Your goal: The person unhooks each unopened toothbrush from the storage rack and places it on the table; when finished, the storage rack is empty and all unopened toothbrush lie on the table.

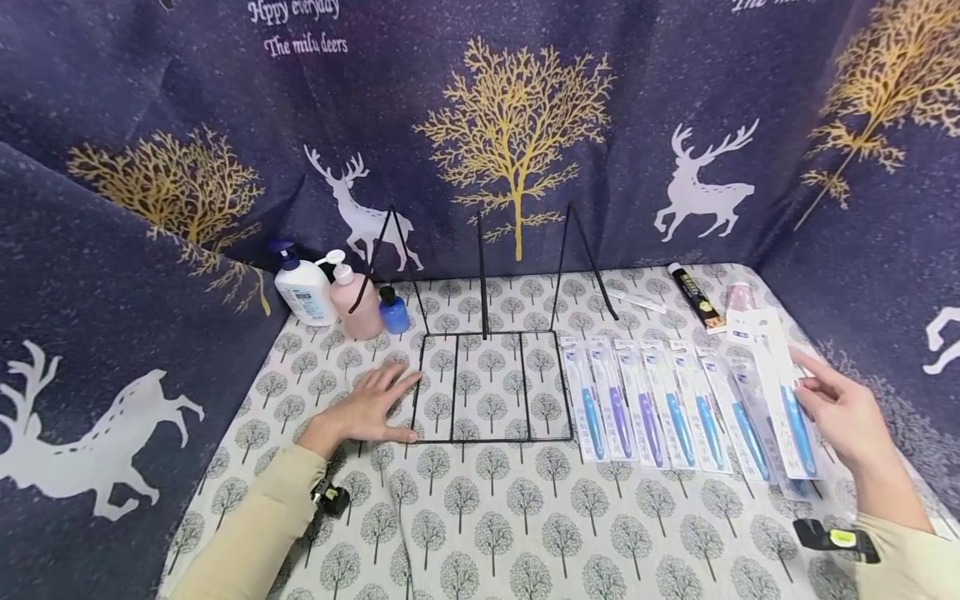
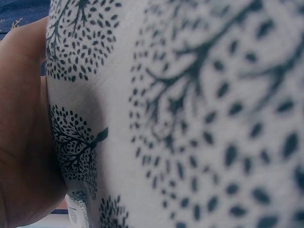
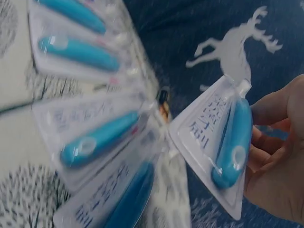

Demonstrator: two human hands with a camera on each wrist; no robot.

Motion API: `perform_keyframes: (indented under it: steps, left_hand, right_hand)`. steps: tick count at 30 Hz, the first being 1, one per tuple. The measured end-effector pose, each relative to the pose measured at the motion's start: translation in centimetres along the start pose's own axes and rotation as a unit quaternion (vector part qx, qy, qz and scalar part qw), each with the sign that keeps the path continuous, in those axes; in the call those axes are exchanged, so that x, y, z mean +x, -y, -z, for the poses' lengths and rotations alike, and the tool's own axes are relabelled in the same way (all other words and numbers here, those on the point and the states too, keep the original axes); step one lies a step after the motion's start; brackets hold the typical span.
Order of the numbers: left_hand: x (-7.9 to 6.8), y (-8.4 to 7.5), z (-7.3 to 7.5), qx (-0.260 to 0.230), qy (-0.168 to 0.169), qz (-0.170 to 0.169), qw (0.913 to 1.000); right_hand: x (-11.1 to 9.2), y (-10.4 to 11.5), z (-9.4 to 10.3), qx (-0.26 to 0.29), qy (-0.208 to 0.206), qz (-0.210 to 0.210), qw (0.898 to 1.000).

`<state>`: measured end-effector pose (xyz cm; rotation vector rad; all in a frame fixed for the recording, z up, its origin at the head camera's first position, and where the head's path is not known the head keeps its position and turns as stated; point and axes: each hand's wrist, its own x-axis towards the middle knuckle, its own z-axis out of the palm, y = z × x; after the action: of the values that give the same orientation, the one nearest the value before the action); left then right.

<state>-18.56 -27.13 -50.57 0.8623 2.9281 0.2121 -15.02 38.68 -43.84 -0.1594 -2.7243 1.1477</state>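
Note:
In the head view my right hand [image 1: 843, 408] pinches the edge of a packaged toothbrush [image 1: 797, 429] with a blue handle. The right wrist view shows the same toothbrush [image 3: 235, 147] tilted up off the table, thumb and fingers at its side. A row of several packaged toothbrushes [image 1: 678, 425], blue and purple, lies to its left. My left hand [image 1: 375, 404] rests on the table with fingers spread, fingertips at the left side of a black wire rack [image 1: 487, 440]. The left wrist view has only part of that hand [image 2: 23, 128] and the tablecloth.
At the back left stand a white pump bottle [image 1: 306, 293], a pink pump bottle [image 1: 356, 308] and a small blue bottle [image 1: 393, 315]. A black toothpaste box [image 1: 696, 297], a pink cup [image 1: 740, 297] and a thin white item [image 1: 637, 301] lie at the back right. Patterned cloth walls surround the table.

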Motion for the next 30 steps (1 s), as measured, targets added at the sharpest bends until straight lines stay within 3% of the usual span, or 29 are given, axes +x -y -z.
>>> perform_keyframes:
  steps: [5,13,19,30]
  left_hand:
    - [0.0,-0.1,0.2,-0.007,0.000,-0.002,1.0000]
    - [-0.1,-0.2,0.3,-0.009,0.001,0.000,1.0000]
    - [-0.1,-0.2,0.2,-0.014,0.007,-0.001,0.9999]
    - [-0.1,0.1,0.0,-0.011,0.004,0.002,0.9999]
  right_hand:
    - [0.5,-2.2,0.0,-0.034,0.011,-0.052,0.998]
    - [1.5,-5.4,0.3,-0.070,0.039,-0.100,0.992]
    - [1.8,-7.1,0.5,-0.128,0.047,-0.097,0.986]
    - [1.5,-7.0,0.2,-0.184,0.041,-0.085,0.978]
